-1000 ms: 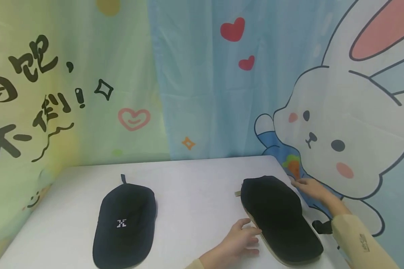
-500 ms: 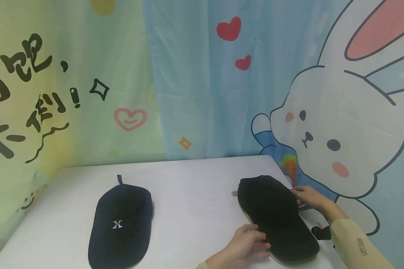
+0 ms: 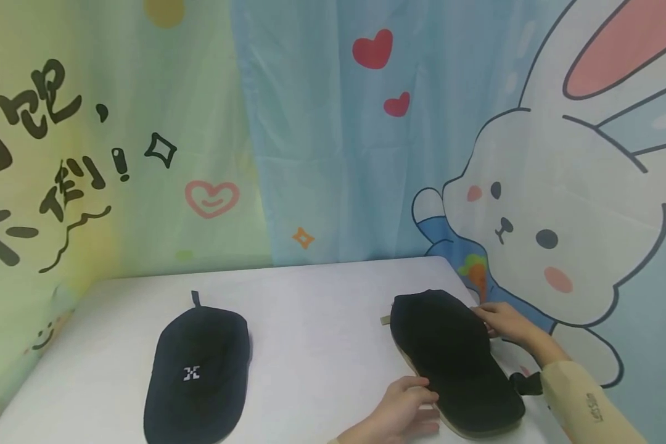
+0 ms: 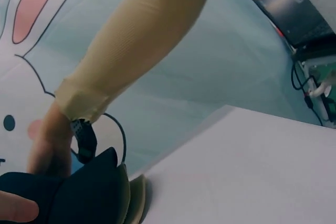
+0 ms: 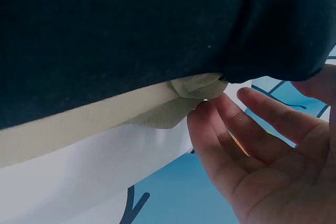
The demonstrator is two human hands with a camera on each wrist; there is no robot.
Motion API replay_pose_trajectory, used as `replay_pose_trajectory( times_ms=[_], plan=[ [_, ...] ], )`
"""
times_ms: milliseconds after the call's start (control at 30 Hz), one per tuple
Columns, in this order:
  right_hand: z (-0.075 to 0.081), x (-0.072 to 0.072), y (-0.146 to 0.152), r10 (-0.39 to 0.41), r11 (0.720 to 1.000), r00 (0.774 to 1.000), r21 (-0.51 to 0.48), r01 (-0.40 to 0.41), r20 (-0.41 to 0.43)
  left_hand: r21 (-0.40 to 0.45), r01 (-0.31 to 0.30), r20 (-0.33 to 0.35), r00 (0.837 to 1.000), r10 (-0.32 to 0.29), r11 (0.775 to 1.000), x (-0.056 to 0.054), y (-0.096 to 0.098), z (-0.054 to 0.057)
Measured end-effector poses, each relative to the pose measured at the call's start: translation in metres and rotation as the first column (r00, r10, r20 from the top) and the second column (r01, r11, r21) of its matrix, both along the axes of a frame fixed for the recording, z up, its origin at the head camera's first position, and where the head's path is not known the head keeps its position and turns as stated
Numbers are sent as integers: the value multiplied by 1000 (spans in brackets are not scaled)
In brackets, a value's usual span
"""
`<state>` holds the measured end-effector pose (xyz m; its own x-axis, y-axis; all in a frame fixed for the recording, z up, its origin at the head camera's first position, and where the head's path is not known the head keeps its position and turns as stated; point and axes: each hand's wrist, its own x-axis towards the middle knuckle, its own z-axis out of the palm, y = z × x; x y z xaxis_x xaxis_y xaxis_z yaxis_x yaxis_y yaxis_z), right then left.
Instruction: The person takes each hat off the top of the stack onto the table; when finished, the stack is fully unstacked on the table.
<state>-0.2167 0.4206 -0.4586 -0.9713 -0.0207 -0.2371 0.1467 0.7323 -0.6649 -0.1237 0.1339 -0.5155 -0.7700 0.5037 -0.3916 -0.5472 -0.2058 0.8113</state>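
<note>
A dark cap with a beige underside lies at the right of the white table, its brim toward me. My left hand holds the cap's left edge; in the left wrist view one digit rests on the dark top, and two beige edges show beneath the brim. My right hand grips the cap's far right edge, its thumb at the dark rim and its fingertips touching the beige fabric underneath. A second dark cap, with a small white logo, lies at the left, apart from both hands.
A patterned curtain with a cartoon rabbit hangs behind and to the right of the table. On the right wrist sits a black strap. Dark equipment and cables stand beyond the table in the left wrist view.
My right hand has come in from the right to the cap's far edge. My left hand has moved slightly right, onto the cap's near left edge. The caps look unmoved on the table.
</note>
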Motion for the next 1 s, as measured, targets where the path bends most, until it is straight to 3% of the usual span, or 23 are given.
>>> replay_pose_trajectory(
  times_ms=[133,533,700,1000],
  plan=[
    [1,0,1,-5,1000,1000,-17,5,10,-29,1,-14,1000,-2,1000,0,-1,0],
    [-4,3,-2,-51,997,998,-52,52,31,93,-59,120,992,48,994,1,4,8],
    [-4,3,-2,-66,995,997,-66,68,41,127,-120,165,981,99,985,2,9,7],
    [-2,5,2,-55,994,998,-92,58,40,91,-161,117,982,150,983,7,16,3]
  ],
)
